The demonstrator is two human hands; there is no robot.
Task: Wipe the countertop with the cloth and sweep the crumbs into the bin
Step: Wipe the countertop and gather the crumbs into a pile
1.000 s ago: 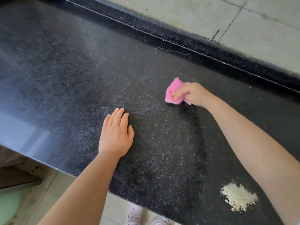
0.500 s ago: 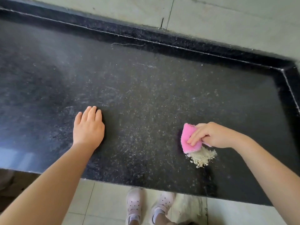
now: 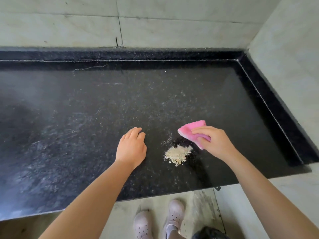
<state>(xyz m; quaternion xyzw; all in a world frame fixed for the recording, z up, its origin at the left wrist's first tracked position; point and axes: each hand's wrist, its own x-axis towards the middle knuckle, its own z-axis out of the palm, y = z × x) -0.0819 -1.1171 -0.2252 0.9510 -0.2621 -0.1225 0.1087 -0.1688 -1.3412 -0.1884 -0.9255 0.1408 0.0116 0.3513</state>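
A black speckled countertop fills the view, dusted with fine pale specks. A small heap of beige crumbs lies near its front edge. My right hand grips a folded pink cloth just up and right of the heap, the cloth low over or on the stone. My left hand rests palm down on the counter to the left of the crumbs, fingers relaxed and holding nothing. A dark rounded object, maybe the bin, shows at the bottom edge, mostly cut off.
A raised black lip borders the counter at the back and right, with pale tiled walls behind. The front edge drops to a tiled floor where my feet in pale clogs stand.
The cloth swept from the counter's middle down to the crumb heap and now sits just up and right of it. My left hand has shifted closer to the crumbs. The view has turned right.
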